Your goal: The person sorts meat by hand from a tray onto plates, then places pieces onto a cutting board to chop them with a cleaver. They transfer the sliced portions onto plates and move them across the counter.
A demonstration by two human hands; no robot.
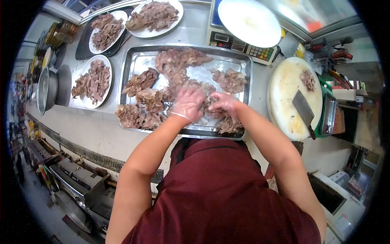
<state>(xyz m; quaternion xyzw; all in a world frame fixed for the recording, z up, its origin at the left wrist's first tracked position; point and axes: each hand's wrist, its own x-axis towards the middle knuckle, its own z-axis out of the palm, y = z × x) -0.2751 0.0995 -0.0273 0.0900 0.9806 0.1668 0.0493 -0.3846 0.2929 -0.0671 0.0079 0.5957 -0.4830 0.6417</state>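
Observation:
Both my hands wear clear plastic gloves and work among cooked meat [174,67] in a metal tray [126,77]. My left hand [188,102] lies back up over a piece in the middle, its fingers curled down onto the meat and partly hidden. Just to its right, my right hand [224,104] has its fingers bent round meat at the same pile. More dark, thin pieces [141,81] lie on the tray's left side, and another heap [229,80] is at its right. Some meat [229,124] rests by the near right edge, under my right wrist.
Plates of sliced meat [97,79] [156,17] stand left and behind the tray. A white plate [250,22] sits on a scale [239,44]. At right, a round cutting board [280,95] carries a cleaver [303,109] and meat scraps [307,80]. A metal bowl [48,90] is far left.

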